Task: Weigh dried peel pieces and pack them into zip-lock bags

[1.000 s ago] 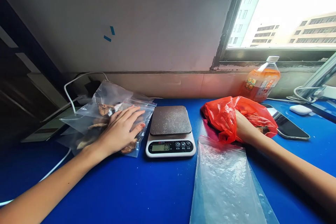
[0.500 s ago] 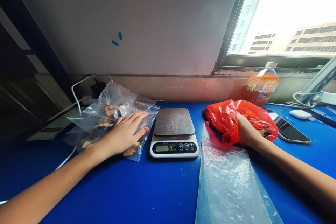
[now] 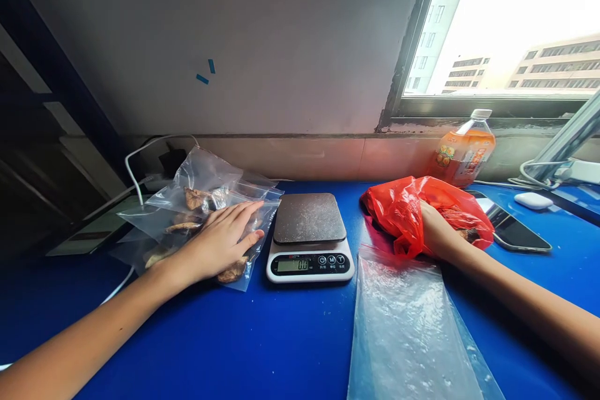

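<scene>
My left hand (image 3: 225, 239) lies flat, fingers stretched out, on a pile of clear zip bags (image 3: 201, 169). Brown dried pieces that look like mushrooms (image 3: 233, 270) show through the plastic. To the right of that hand stands a white kitchen scale (image 3: 310, 267) with a bare metal plate (image 3: 309, 219); its display reads 0.0. My right hand (image 3: 434, 228) reaches into a red plastic bag (image 3: 396, 206), which hides the fingers. Something dark and brown (image 3: 470, 235) shows at the bag's right side. Flat clear bags (image 3: 407, 325) lie just in front of it.
An orange drink bottle (image 3: 466, 147) stands behind the red bag by the wall. Right of the bag lie a phone (image 3: 520, 231) and a white earbud case (image 3: 533, 201). A white cable (image 3: 134, 169) and a tablet-like device (image 3: 91, 231) are at the far left.
The view has shifted very slightly. Both hands stay in place, the left on the clear bags and the right inside the red bag.
</scene>
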